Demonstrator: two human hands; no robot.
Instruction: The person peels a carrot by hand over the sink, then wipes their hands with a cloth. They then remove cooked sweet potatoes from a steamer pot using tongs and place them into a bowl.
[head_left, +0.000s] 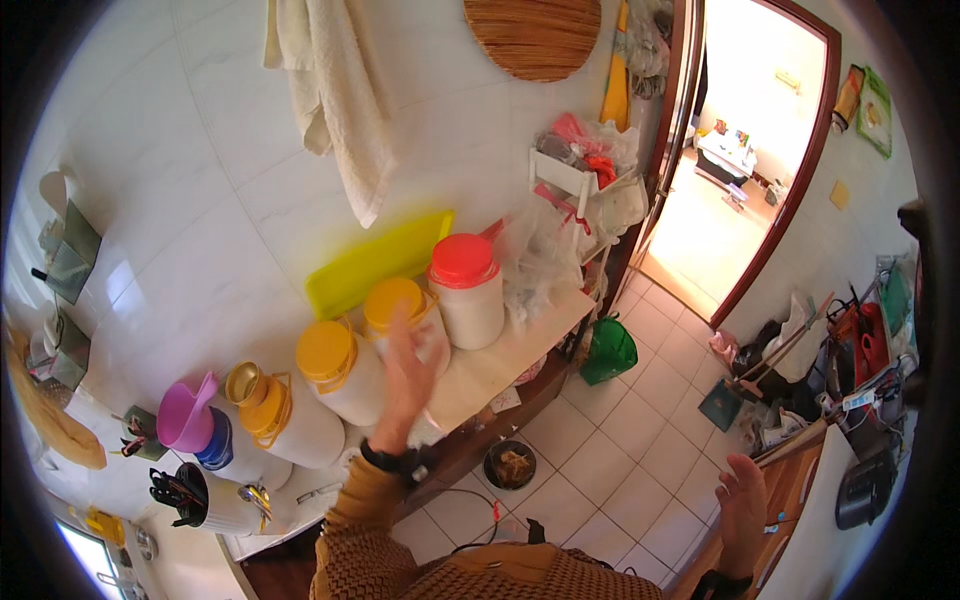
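My left hand (411, 375) is raised over the counter, blurred, with its fingers extended and nothing visible in it. It partly covers a white plastic jar with a yellow screw lid (390, 296); whether it touches the jar is unclear. To one side of that jar stands another white jar with a yellow lid (325, 351), and to the other a white jar with a red lid (466, 300). My right hand (741, 506) hangs in the air at the lower right, empty, its fingers loosely spread.
A purple ladle (186, 420) and a brass-coloured cup (246, 384) top containers farther left. Behind the jars leans a yellow-green tray (375, 262). On the tiled floor are a bowl (510, 463) and a green bin (609, 349). The doorway (739, 165) stands open.
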